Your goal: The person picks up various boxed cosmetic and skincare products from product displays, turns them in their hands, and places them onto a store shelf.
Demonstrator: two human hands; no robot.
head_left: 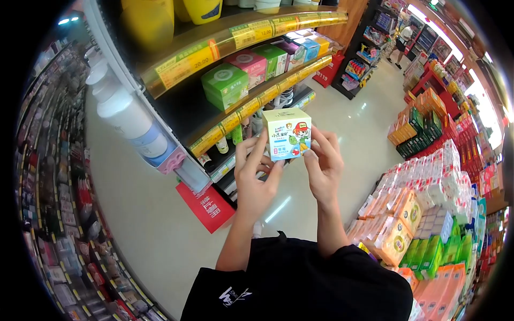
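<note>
Between both hands I hold a small box (289,140), pale yellow on top, with a cartoon child in a red cap on its printed front. My left hand (256,168) grips its left side, thumb at the lower edge. Closed on the right side is my right hand (325,166), its thumb near the lower right corner. The box is upright with its front facing me, in front of a shelf (235,117). On that shelf stand a green box (225,85), a pink box (249,68) and several other boxes in a row.
Yellow price labels (187,61) line the shelf edges. White bottles (128,109) hang at the shelf's end above a red sign (206,207). Stacked tissue packs (391,235) rise close on my right. Far down the aisle a person (402,45) stands.
</note>
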